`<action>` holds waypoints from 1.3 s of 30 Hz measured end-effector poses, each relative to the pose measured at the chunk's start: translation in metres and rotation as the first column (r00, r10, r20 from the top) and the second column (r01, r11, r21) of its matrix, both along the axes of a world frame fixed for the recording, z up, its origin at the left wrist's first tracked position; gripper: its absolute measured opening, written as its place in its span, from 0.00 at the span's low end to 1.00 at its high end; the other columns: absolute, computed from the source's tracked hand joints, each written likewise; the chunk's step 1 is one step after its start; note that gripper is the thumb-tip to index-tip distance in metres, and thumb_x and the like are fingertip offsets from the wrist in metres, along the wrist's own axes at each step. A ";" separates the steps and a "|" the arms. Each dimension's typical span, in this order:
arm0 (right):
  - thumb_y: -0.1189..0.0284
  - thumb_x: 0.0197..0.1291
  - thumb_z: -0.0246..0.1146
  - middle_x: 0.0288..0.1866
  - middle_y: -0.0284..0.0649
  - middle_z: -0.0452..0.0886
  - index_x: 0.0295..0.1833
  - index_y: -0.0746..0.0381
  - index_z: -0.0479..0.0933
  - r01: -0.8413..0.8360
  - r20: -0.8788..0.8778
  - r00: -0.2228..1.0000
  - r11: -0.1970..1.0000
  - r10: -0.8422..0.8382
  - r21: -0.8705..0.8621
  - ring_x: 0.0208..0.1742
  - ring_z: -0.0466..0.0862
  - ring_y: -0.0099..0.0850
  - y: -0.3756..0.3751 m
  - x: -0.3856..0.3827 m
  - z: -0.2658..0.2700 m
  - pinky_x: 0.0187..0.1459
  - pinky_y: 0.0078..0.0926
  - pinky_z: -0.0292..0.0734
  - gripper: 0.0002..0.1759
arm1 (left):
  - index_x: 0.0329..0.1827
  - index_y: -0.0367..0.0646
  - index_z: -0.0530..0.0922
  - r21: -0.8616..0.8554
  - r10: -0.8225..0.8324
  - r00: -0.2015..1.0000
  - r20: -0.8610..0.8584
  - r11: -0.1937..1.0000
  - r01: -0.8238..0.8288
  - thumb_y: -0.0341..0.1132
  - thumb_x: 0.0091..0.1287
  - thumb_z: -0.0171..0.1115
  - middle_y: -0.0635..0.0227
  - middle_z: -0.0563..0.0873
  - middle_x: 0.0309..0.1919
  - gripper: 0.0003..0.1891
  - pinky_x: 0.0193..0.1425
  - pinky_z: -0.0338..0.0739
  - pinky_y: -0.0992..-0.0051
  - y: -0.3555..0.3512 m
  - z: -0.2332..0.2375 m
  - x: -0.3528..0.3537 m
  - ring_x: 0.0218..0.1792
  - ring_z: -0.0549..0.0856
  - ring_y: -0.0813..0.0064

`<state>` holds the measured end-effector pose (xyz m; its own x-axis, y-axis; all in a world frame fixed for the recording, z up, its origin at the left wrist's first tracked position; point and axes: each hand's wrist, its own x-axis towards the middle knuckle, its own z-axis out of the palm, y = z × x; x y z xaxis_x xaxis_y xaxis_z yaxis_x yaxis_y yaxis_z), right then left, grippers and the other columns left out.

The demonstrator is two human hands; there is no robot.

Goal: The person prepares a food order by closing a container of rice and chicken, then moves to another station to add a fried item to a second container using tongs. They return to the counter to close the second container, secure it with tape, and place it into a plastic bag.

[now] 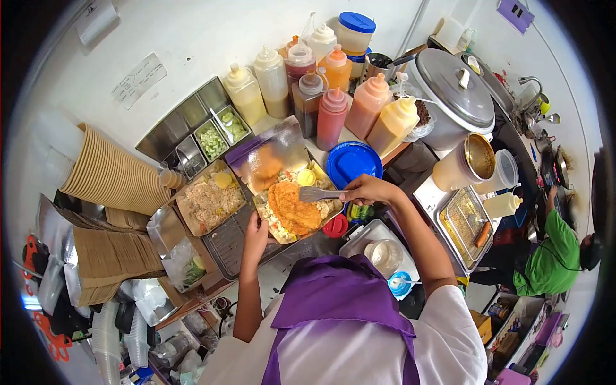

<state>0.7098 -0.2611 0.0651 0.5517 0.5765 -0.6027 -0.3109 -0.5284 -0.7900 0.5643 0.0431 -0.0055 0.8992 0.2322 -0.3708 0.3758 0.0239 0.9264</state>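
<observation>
Over one open box, the right hand holds one utensil.

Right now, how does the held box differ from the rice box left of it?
The held box has a fried orange piece on top; the rice box shows none. The left hand grips the held box; no hand touches the rice box. Both are open, each with a small round yellow item.

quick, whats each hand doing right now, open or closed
Left hand: closed on the edge of the food box.
Right hand: closed on the handle of the grey utensil.
</observation>
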 end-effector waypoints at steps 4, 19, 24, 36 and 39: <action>0.59 0.57 0.69 0.18 0.28 0.72 0.43 0.64 0.84 0.012 -0.037 0.999 0.998 -0.009 0.069 0.18 0.66 0.14 -0.007 -0.001 -0.009 0.18 0.14 0.53 0.18 | 0.66 0.40 0.66 0.019 -0.023 1.000 -0.020 1.000 0.024 0.34 0.70 0.47 0.62 0.80 0.48 0.22 0.31 0.85 0.75 0.001 0.003 0.001 0.41 0.85 0.75; 0.55 0.55 0.68 0.26 0.45 0.83 0.45 0.65 0.83 0.234 0.521 0.839 0.968 -0.154 -0.089 0.28 0.83 0.34 -0.012 -0.059 0.003 0.33 0.33 0.75 0.23 | 0.70 0.39 0.62 0.000 0.002 1.000 -0.026 1.000 -0.002 0.41 0.73 0.47 0.59 0.78 0.54 0.25 0.41 0.84 0.71 -0.003 0.000 -0.002 0.47 0.84 0.71; 0.52 0.54 0.66 0.33 0.52 0.84 0.52 0.65 0.80 0.494 0.635 0.695 0.865 -0.336 -0.084 0.37 0.85 0.44 -0.044 -0.103 0.061 0.44 0.37 0.77 0.29 | 0.61 0.34 0.71 -0.042 0.076 0.995 0.061 0.996 -0.074 0.46 0.76 0.46 0.63 0.81 0.47 0.23 0.51 0.74 0.72 0.003 -0.039 0.005 0.44 0.81 0.74; 0.63 0.57 0.65 0.39 0.68 0.78 0.46 0.79 0.72 0.994 0.864 0.096 0.000 -0.494 -0.110 0.42 0.79 0.63 -0.351 -0.179 -0.165 0.46 0.51 0.75 0.26 | 0.66 0.31 0.67 -0.016 0.094 0.992 -0.078 0.995 -0.095 0.51 0.75 0.41 0.56 0.77 0.58 0.30 0.58 0.71 0.63 0.001 -0.038 0.022 0.57 0.79 0.62; 0.55 0.59 0.60 0.40 0.66 0.79 0.50 0.74 0.72 0.981 0.884 0.174 -0.005 -0.435 -0.196 0.43 0.80 0.60 -0.373 -0.163 -0.198 0.44 0.52 0.76 0.30 | 0.56 0.31 0.75 0.125 0.208 0.977 -0.051 0.972 -0.200 0.48 0.75 0.40 0.61 0.82 0.46 0.27 0.49 0.75 0.71 -0.028 -0.002 0.020 0.45 0.82 0.72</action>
